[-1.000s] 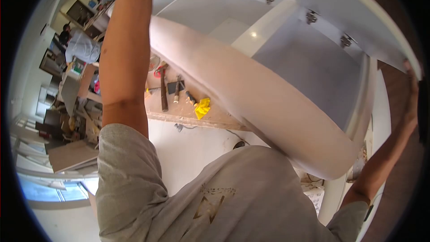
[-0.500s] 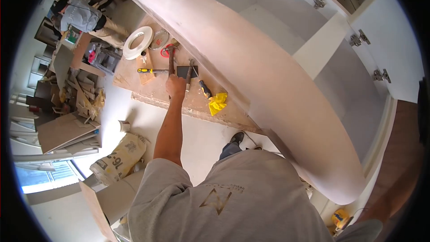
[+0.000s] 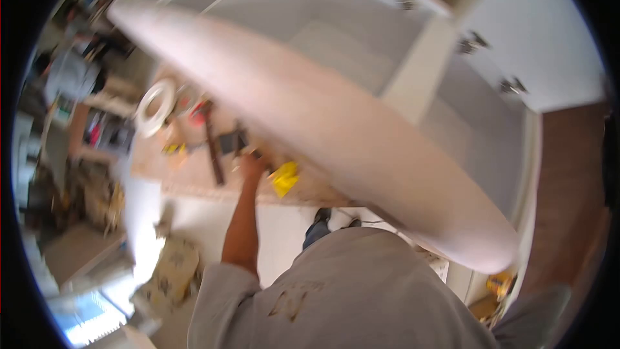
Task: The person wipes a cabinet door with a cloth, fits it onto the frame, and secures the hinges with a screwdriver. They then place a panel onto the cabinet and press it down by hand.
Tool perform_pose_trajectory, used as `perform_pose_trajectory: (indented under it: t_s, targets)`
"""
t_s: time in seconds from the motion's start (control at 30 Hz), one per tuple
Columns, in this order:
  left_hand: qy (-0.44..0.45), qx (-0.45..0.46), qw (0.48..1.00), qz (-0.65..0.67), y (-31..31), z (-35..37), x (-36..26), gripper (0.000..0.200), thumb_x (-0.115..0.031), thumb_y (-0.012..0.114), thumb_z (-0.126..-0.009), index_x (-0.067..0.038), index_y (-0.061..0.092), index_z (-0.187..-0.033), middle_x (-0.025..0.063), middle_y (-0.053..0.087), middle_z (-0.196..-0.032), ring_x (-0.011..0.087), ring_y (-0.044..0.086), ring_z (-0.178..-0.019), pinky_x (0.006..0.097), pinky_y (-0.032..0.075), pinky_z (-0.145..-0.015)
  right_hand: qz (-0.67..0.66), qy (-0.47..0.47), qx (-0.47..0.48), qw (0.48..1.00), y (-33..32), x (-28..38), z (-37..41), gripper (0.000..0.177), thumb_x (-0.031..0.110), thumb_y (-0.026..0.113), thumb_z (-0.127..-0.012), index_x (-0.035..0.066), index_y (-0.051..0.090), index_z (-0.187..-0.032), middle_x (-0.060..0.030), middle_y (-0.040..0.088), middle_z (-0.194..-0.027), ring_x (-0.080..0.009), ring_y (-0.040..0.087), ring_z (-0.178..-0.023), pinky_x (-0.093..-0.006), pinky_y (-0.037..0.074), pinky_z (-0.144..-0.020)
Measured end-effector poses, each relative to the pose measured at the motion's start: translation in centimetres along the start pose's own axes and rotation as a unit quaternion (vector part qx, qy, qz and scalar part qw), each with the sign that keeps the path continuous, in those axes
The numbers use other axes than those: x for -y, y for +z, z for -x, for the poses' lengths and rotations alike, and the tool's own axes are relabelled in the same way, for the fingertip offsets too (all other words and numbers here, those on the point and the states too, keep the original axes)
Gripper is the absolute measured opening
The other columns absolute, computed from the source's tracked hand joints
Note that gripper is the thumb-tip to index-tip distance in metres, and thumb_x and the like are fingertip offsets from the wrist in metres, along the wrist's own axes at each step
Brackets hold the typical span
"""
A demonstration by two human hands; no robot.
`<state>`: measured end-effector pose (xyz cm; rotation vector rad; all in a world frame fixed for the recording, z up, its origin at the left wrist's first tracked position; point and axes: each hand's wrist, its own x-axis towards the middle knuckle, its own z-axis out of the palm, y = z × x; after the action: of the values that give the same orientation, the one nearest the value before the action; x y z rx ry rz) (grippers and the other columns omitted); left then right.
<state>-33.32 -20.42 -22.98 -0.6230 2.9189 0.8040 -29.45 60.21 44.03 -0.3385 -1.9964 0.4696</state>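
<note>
My left hand (image 3: 253, 165) is over the workbench board, at the dark handle (image 3: 258, 153) of a hand tool. Blur hides whether its fingers have closed around that handle. Just right of the hand lies a crumpled yellow cloth (image 3: 284, 178). A hammer (image 3: 212, 148) rests on the board to the left, apart from the hand. Between them sits a dark flat block (image 3: 228, 142), with another tool's shaft (image 3: 239, 137) beside it. A yellow-and-black handle (image 3: 174, 148) shows farther left. My right hand is out of view; only the right sleeve (image 3: 533, 317) and a dim forearm appear.
A long curved, pinkish-white panel (image 3: 323, 106) fronts the open white cabinet (image 3: 475, 139), beside the board (image 3: 187, 178). A white ring-shaped roll (image 3: 155, 107) lies at the far left. A sack (image 3: 171, 270) stands on the floor. Another person (image 3: 70, 76) is at upper left.
My left hand has left the hammer's handle and moved right to the dark-handled tool near the yellow cloth. The hammer now lies on the board. The view has shifted and blurred.
</note>
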Motion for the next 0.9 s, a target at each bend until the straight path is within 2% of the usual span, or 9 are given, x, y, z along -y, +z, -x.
perform_pose_trajectory:
  t_s: [0.07,0.17,0.23,0.33,0.37,0.4,0.63,0.77,0.9]
  targets:
    - [0.172,0.137,0.957,-0.188,0.9,-2.3,2.7,0.025,-0.024,0.075,-0.076,-0.001,0.073,-0.084,0.0193,0.071,-0.077,0.0267,0.072,-0.069,0.0397,0.058,-0.066,-0.017,-0.03,0.023,0.999,1.5,-3.5,-2.1,0.043,0.036,0.064,-0.094,0.012,0.067,-0.129,-0.0081,0.061,-0.133,-0.0161,0.052,-0.122,-0.0289,0.036,-0.106]
    - [-0.262,0.097,0.93,0.238,-2.6,-0.3,-3.4,0.025,-0.02,0.072,-0.075,0.003,0.074,-0.085,0.0243,0.07,-0.081,0.029,0.072,-0.072,0.0358,0.059,-0.07,-0.003,0.008,0.007,1.0,2.7,-4.5,-2.3,0.057,0.046,0.067,-0.09,0.007,0.065,-0.131,-0.01,0.061,-0.134,-0.0163,0.052,-0.126,-0.0285,0.034,-0.11]
    - [-0.144,0.044,0.985,0.085,-0.7,-1.5,-2.7,0.028,-0.022,0.072,-0.074,0.005,0.072,-0.083,0.0238,0.07,-0.079,0.0317,0.072,-0.073,0.0399,0.059,-0.07,-0.045,0.055,0.008,0.997,3.3,-1.2,-0.3,0.085,0.057,0.082,-0.073,-0.007,0.063,-0.126,-0.0149,0.065,-0.126,-0.0184,0.056,-0.12,-0.0288,0.038,-0.106]
    - [-0.156,0.041,0.976,0.145,-2.8,-0.3,-5.1,0.03,-0.022,0.07,-0.074,0.006,0.067,-0.084,0.0194,0.066,-0.076,0.0351,0.069,-0.071,0.0518,0.058,-0.067,-0.17,0.142,-0.014,0.975,5.6,1.3,2.0,0.039,0.02,0.08,-0.086,-0.005,0.065,-0.113,-0.0151,0.07,-0.101,-0.0243,0.06,-0.078,-0.0486,0.051,-0.072]
    - [-0.19,0.059,0.957,0.213,-4.6,1.2,-6.9,0.03,-0.022,0.069,-0.075,0.006,0.065,-0.086,0.0174,0.063,-0.075,0.0362,0.067,-0.07,0.0568,0.057,-0.065,-0.184,0.161,0.047,0.969,5.6,-0.2,1.5,0.061,0.018,0.079,-0.085,-0.005,0.053,-0.135,-0.0237,0.061,-0.128,-0.0337,0.063,-0.11,-0.038,0.058,-0.092]
    - [-0.224,0.078,0.931,0.278,-5.6,2.3,-8.0,0.03,-0.021,0.067,-0.075,0.006,0.063,-0.087,0.0153,0.061,-0.074,0.0372,0.066,-0.069,0.0618,0.056,-0.064,-0.22,0.187,0.001,0.957,4.6,9.0,9.5,0.061,0.023,0.073,-0.09,-0.009,0.05,-0.136,-0.026,0.056,-0.136,-0.0345,0.051,-0.131,-0.0468,0.037,-0.112]
    - [-0.187,0.016,0.828,0.529,-15.3,14.3,-10.3,0.012,-0.017,0.059,-0.088,-0.005,0.056,-0.088,0.0073,0.059,-0.072,0.0177,0.06,-0.058,0.0317,0.043,-0.046,-0.172,0.254,0.128,0.943,8.3,-4.7,9.5,0.064,0.036,0.077,-0.085,-0.008,0.057,-0.127,-0.0224,0.059,-0.129,-0.0334,0.051,-0.126,-0.0449,0.036,-0.109]
    - [0.074,-0.267,0.887,0.37,-20.3,27.2,-22.5,0.018,-0.014,0.062,-0.092,0.0,0.062,-0.105,0.0066,0.064,-0.079,0.0078,0.054,-0.06,0.0201,0.042,-0.053,-0.2,0.207,0.174,0.942,12.9,-13.5,10.2,0.072,0.048,0.082,-0.078,-0.007,0.062,-0.121,-0.015,0.065,-0.117,-0.0237,0.06,-0.112,-0.0358,0.044,-0.099]
    - [0.382,-0.179,0.882,0.212,-20.7,32.4,-33.3,0.031,-0.006,0.063,-0.091,0.004,0.06,-0.12,0.0109,0.064,-0.091,0.0179,0.059,-0.075,0.0312,0.05,-0.067,-0.159,0.16,0.213,0.951,14.7,-13.7,14.2,0.069,0.052,0.082,-0.075,-0.003,0.068,-0.115,-0.0123,0.07,-0.108,-0.0205,0.066,-0.1,-0.0313,0.05,-0.09]
